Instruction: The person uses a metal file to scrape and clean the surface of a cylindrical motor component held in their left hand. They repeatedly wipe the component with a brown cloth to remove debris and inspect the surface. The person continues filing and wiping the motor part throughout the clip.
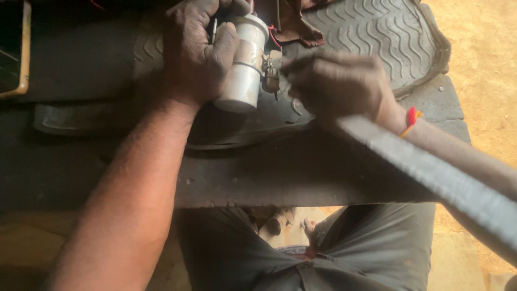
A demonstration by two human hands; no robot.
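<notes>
My left hand (pixel 196 51) grips a silvery metal cylinder (pixel 245 67), holding it tilted over a black ribbed rubber mat (pixel 377 37). A small metal bracket (pixel 272 70) sticks out of the cylinder's side. My right hand (pixel 336 86) is closed around a long flat grey metal file (pixel 441 178) and works at that bracket; the file's tip is hidden under the fingers. A red and yellow thread (pixel 412 118) circles my right wrist. The scene is blurred by motion.
The mat lies on a dark, grimy workbench (pixel 280 178). A brown rag (pixel 293 21) sits at the mat's far end. A yellow-edged object (pixel 24 59) is at the far left. Sandy ground (pixel 484 64) lies to the right; my grey trousers (pixel 350 253) are below.
</notes>
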